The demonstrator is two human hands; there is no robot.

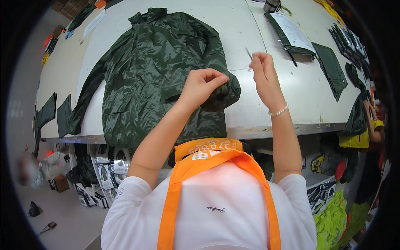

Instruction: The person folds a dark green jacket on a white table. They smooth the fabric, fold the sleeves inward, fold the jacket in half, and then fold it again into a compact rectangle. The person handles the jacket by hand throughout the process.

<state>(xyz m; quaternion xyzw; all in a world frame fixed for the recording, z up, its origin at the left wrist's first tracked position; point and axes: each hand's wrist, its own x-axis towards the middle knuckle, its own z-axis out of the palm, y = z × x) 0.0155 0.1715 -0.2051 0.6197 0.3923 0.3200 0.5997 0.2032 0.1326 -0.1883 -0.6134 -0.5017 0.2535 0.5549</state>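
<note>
A dark green, shiny rain jacket (154,58) lies spread on the white table, its collar at the far side and its hem at the near edge. Above its right-hand sleeve, my left hand (199,86) is closed in a pinch, thumb against forefinger. What sits between those fingertips is too small to make out. To the right of the sleeve, my right hand (264,75) is raised over bare tabletop, closed around a small thin metal tool (248,53). Its pointed end sticks out past the fingers; the rest is hidden in the palm.
On the white table (246,104), a paper sheet (291,31) lies on dark green folded cloth at the right, with a black pen (293,59) beside it. Folded green pieces (331,68) lie farther right. A metal cup (272,6) stands at the back. Another person's arm (375,125) shows at far right.
</note>
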